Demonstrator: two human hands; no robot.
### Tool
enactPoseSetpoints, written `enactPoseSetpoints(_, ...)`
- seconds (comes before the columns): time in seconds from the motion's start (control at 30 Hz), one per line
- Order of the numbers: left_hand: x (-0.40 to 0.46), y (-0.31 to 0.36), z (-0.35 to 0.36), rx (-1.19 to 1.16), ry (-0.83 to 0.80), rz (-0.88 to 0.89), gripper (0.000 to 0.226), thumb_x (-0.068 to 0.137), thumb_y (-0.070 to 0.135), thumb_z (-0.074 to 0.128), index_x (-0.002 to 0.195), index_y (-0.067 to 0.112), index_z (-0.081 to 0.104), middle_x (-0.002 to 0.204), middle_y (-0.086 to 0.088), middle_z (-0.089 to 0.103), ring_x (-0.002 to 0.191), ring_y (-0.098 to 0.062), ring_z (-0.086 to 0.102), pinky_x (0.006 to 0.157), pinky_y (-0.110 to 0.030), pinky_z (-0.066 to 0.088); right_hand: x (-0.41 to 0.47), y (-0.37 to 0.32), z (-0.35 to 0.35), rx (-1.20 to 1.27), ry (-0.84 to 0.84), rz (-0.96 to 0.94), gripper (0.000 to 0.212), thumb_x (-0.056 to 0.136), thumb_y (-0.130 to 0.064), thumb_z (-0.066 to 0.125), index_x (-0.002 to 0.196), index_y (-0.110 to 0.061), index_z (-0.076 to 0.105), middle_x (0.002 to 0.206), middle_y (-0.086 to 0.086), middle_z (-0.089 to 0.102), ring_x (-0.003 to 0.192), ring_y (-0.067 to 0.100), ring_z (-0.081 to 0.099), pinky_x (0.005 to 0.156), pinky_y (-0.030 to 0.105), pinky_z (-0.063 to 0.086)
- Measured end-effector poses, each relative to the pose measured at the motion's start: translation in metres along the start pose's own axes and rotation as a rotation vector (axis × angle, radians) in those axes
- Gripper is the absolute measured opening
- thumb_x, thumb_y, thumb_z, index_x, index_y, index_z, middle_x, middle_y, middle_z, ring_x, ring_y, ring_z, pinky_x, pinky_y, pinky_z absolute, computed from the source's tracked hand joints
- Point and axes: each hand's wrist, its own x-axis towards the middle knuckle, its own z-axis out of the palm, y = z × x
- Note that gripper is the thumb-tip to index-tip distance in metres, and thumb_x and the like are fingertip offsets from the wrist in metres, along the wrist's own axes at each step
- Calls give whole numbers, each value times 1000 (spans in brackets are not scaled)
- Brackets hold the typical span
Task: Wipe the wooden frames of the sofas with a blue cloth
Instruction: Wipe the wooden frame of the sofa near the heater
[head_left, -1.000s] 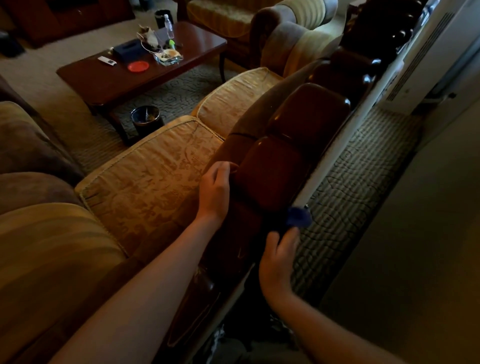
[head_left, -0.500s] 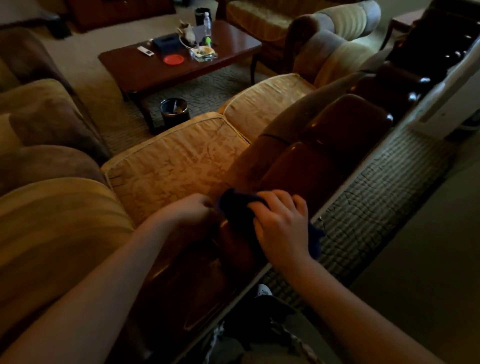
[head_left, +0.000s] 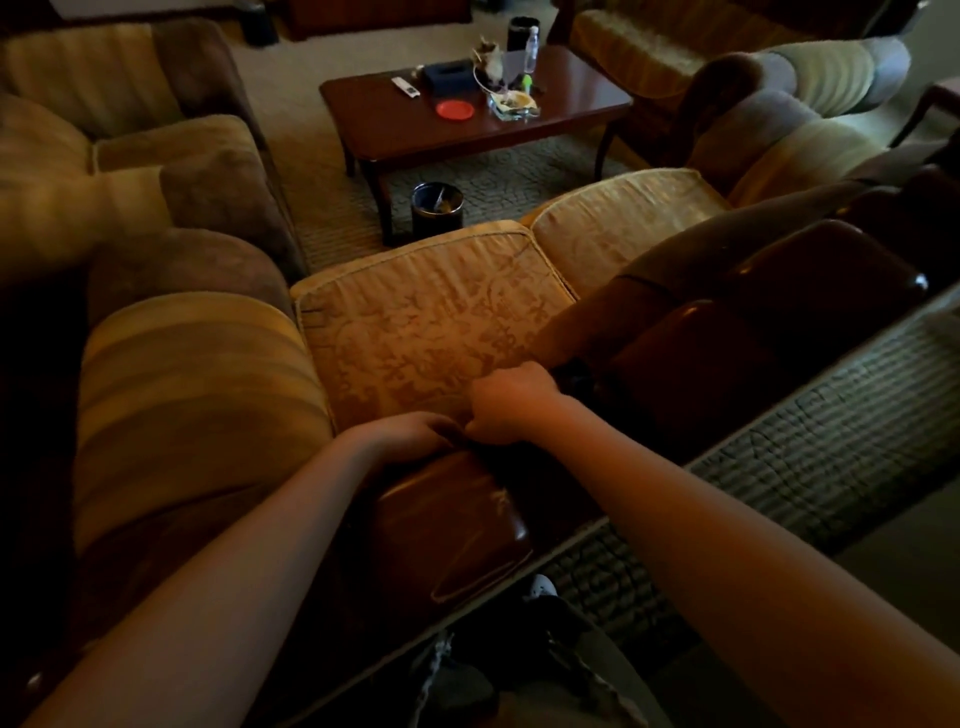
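Observation:
The sofa's glossy dark wooden frame (head_left: 457, 525) runs from the lower middle up to the right. My right hand (head_left: 511, 402) is curled into a fist on the frame's front side, gripping the blue cloth (head_left: 571, 376), which shows only as a dark bunch beyond the knuckles. My left hand (head_left: 415, 434) rests on the frame just left of it, fingers bent over the top edge toward the gold seat cushion (head_left: 431, 322). Both hands nearly touch. Dim light hides the cloth's colour.
A wooden coffee table (head_left: 571, 109) with a red dish (head_left: 455, 109), bottle and small items stands ahead. A dark bin (head_left: 436, 208) sits on the carpet by it. Armchairs (head_left: 130, 156) stand left and far right. Patterned rug (head_left: 831, 431) lies behind the sofa.
My right hand carried the cloth from behind the frame over its top to the cushion side. The left hand slid down the frame toward me. The view swung left.

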Motion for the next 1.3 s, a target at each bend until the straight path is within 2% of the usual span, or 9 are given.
enactPoseSetpoints(0.1, 2, -3, 3, -22, -20, 19, 33, 97, 10, 48, 128, 18, 55, 133, 0, 52, 124, -17, 48, 99, -26, 36, -5, 18, -8, 65, -71, 67, 44, 95, -49, 41, 122, -18, 55, 130, 5, 54, 119, 27, 50, 95, 41, 38)
enactPoseSetpoints(0.23, 8, -7, 3, -57, -30, 25, 29, 96, 11, 50, 123, 20, 58, 134, -5, 53, 123, -19, 50, 104, -33, 41, 10, 64, -24, -7, -232, 285, 59, 92, -51, 47, 141, -18, 40, 147, 4, 39, 133, 29, 37, 108, 45, 32)
enactPoseSetpoints(0.37, 10, -4, 2, -50, -57, -1, 34, 96, 11, 50, 129, 19, 55, 138, -5, 50, 126, -21, 47, 107, -38, 39, 26, 33, -12, -99, -284, 239, 60, 90, -55, 43, 141, -23, 39, 146, 3, 39, 134, 28, 36, 109, 48, 29)
enactPoseSetpoints(0.53, 9, 6, 0, 35, -101, -10, 44, 97, 7, 42, 141, 15, 43, 143, -7, 44, 129, -22, 44, 108, -38, 36, 20, -8, 1, 78, -162, 33, 49, 90, -55, 44, 123, -20, 55, 127, 4, 56, 115, 27, 51, 94, 47, 33)
enactPoseSetpoints(0.67, 9, 3, -1, 43, -99, -34, 40, 98, 5, 38, 135, 17, 48, 141, -8, 44, 128, -24, 43, 107, -38, 38, 13, 30, -17, 126, -227, 143, 54, 91, -50, 50, 133, -17, 51, 138, 5, 49, 125, 27, 45, 104, 41, 35)
enactPoseSetpoints(0.8, 13, 2, -1, 24, -114, -46, 36, 98, 8, 42, 130, 20, 52, 138, -7, 47, 124, -24, 47, 105, -41, 41, 19, 51, -14, -52, -204, 309, 62, 88, -59, 46, 139, -23, 43, 144, 1, 42, 133, 27, 38, 107, 48, 31)
enactPoseSetpoints(0.93, 13, 4, -3, 45, -122, -52, 39, 96, 3, 37, 126, 22, 54, 139, -7, 46, 124, -24, 47, 104, -40, 42, 20, 16, -1, -41, -121, 210, 50, 91, -50, 42, 131, -20, 48, 136, 4, 49, 125, 27, 45, 100, 45, 31)
enactPoseSetpoints(1.07, 9, 5, -3, 54, -118, -56, 43, 98, 4, 34, 136, 20, 47, 141, -7, 43, 126, -26, 46, 104, -40, 42, 7, 9, -5, 67, -89, 105, 46, 92, -51, 43, 122, -18, 54, 128, 4, 55, 117, 27, 50, 97, 45, 34)
enactPoseSetpoints(1.3, 8, 0, -3, -13, -156, -54, 39, 98, 9, 43, 133, 24, 49, 140, -6, 44, 124, -24, 47, 104, -43, 42, 15, 60, -20, -1, -222, 303, 62, 87, -58, 50, 137, -23, 45, 143, 1, 44, 130, 26, 41, 106, 44, 35)
